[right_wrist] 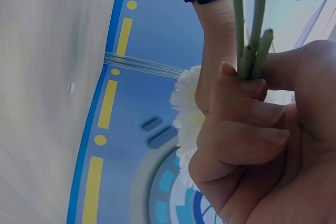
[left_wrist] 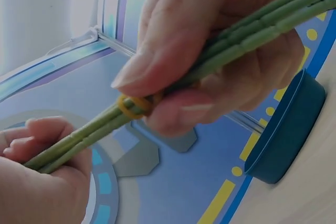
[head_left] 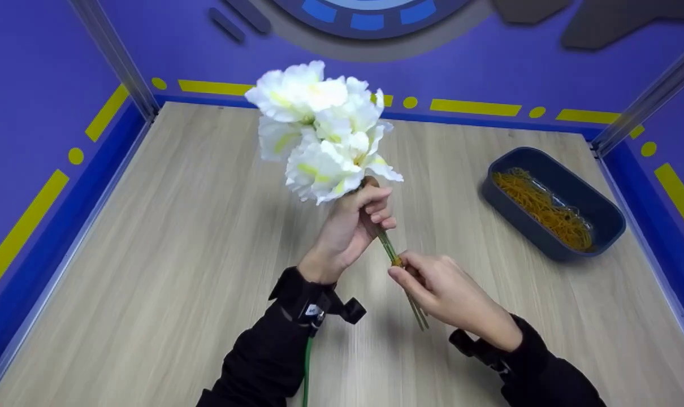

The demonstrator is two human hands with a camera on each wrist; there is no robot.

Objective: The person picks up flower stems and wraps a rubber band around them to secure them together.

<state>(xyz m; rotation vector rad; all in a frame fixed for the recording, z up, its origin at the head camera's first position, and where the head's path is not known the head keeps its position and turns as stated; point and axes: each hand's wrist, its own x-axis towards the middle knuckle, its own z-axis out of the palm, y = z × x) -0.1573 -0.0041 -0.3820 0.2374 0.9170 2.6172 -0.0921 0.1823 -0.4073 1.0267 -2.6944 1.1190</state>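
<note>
A bunch of white artificial flowers (head_left: pixel 330 133) with yellow markings leans up and left over the table in the head view. My left hand (head_left: pixel 356 226) grips its green stems (head_left: pixel 386 242) just under the blooms. Lower down, a yellow-orange rubber band (left_wrist: pixel 134 106) loops round the stems. My right hand (head_left: pixel 449 288) pinches this band against the stems between thumb and fingers. The cut stem ends (right_wrist: pixel 254 51) stick out beyond the right hand. In the right wrist view the curled fingers hide the band.
A dark blue-grey tub (head_left: pixel 500 209) stands at the right of the wooden table (head_left: pixel 206 254), holding many yellow-orange rubber bands (head_left: pixel 545 212). Blue printed panels (head_left: pixel 460 73) wall in the table at the back and both sides. A green cable (head_left: pixel 307 367) runs from the left wrist.
</note>
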